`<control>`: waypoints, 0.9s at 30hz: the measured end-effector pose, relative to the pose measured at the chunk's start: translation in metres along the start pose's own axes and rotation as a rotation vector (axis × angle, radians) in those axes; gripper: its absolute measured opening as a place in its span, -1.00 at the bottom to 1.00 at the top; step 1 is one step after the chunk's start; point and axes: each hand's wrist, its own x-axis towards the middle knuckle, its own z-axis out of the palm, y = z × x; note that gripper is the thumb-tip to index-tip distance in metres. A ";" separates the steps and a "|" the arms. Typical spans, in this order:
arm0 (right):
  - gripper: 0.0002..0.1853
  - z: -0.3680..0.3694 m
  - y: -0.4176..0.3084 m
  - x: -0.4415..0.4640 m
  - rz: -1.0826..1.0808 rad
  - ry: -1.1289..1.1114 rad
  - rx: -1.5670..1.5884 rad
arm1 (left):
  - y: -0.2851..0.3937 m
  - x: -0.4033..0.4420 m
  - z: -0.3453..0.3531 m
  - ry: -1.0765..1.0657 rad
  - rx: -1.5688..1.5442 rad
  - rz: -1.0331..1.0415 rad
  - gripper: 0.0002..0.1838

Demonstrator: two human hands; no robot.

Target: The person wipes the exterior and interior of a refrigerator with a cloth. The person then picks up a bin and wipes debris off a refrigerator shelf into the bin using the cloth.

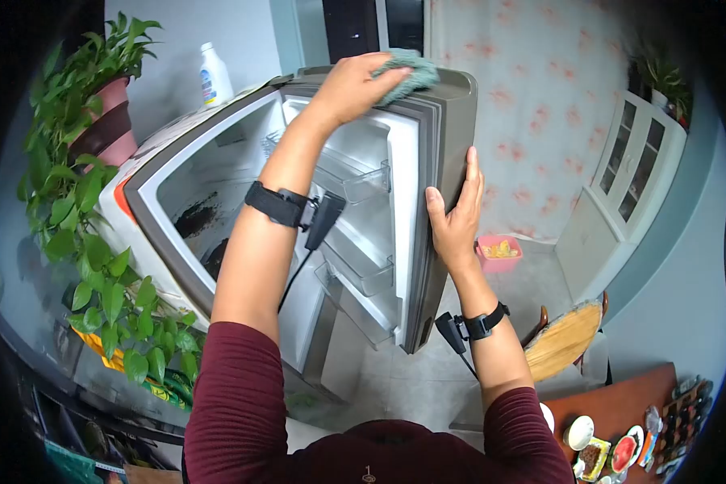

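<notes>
1. The right hand is bracing open-palmed against the outer side of the door, fingers spread — probably a heavy, stiff panel swinging easily, best steadied at that edge.
2. Apart from it, the left hand is clamping a green cloth onto the door's top edge, near its rounded corner. The cloth is bunching softly and looks light; a full-hand grip over its middle is suiting it.
3. Inside, clear door shelves are hanging, likely brittle.
4. Beyond, a white bottle is standing on the refrigerator.
</notes>
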 end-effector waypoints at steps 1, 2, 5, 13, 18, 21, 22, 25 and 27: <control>-0.20 -0.003 0.008 0.002 0.012 -0.007 0.010 | -0.016 0.004 0.001 -0.004 0.083 -0.036 -0.63; -0.20 -0.004 0.018 0.005 0.010 -0.003 0.001 | -0.031 0.008 0.001 -0.005 0.076 -0.029 -0.63; -0.24 -0.005 0.048 0.012 -0.011 -0.002 -0.024 | -0.071 0.016 0.003 -0.005 0.228 -0.196 -0.57; -0.31 0.000 0.090 0.022 0.093 -0.015 0.035 | -0.054 0.042 0.064 0.126 0.450 0.010 -0.60; -0.24 0.002 0.111 0.026 0.024 0.039 0.022 | 0.008 0.051 0.106 0.096 0.419 0.155 -0.65; -0.21 0.001 0.121 0.028 0.047 0.022 0.085 | -0.008 0.056 0.105 0.099 0.278 0.193 -0.65; -0.20 0.001 0.122 0.028 0.060 0.016 0.112 | -0.016 0.057 0.102 0.094 0.171 0.237 -0.64; -0.21 0.001 0.122 0.027 0.049 0.028 0.081 | -0.037 0.050 0.078 0.045 0.125 0.072 -0.62; -0.23 0.001 0.123 0.027 0.061 0.035 0.106 | -0.072 0.043 0.061 0.010 0.216 0.029 -0.61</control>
